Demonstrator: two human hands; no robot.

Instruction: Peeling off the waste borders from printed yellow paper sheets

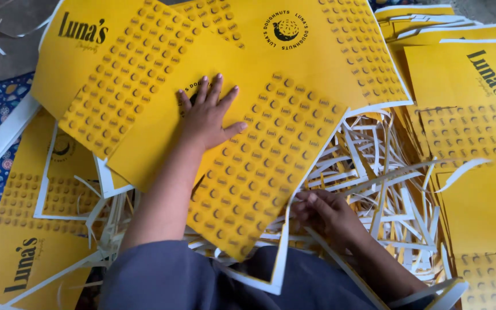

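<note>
A large yellow printed cardboard sheet (248, 143) with rows of small round shapes lies tilted in front of me. My left hand (206, 115) presses flat on its middle, fingers spread. My right hand (320, 213) pinches the white border strip (285, 241) at the sheet's lower right edge. The strip hangs partly torn away from the sheet.
More yellow printed sheets lie stacked at the left (104, 69), top (328, 46) and right (477, 143). A heap of white paper offcut strips (386, 189) fills the middle right. A blue patterned mat (1, 109) shows at the far left on a grey floor.
</note>
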